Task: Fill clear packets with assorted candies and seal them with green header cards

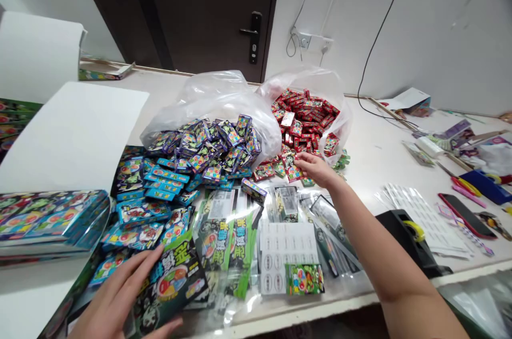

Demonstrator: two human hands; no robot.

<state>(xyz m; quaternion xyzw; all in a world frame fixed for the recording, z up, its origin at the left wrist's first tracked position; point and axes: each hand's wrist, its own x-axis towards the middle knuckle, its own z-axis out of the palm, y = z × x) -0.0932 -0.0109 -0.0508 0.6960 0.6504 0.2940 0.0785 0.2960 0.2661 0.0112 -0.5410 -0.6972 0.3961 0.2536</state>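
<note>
Head: left hand (114, 296) holds packet (176, 285) near table edge (312, 312).

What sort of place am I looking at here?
Probably a packing workspace: there's a heap of small red boxes, a sheet of oval labels and what looks like a tape dispenser.

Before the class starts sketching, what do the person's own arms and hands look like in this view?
The left hand and right hand are both ungloved, with no rings visible. The right forearm is bare, with no sleeve, watch or bracelet showing. The left forearm is out of frame.
</note>
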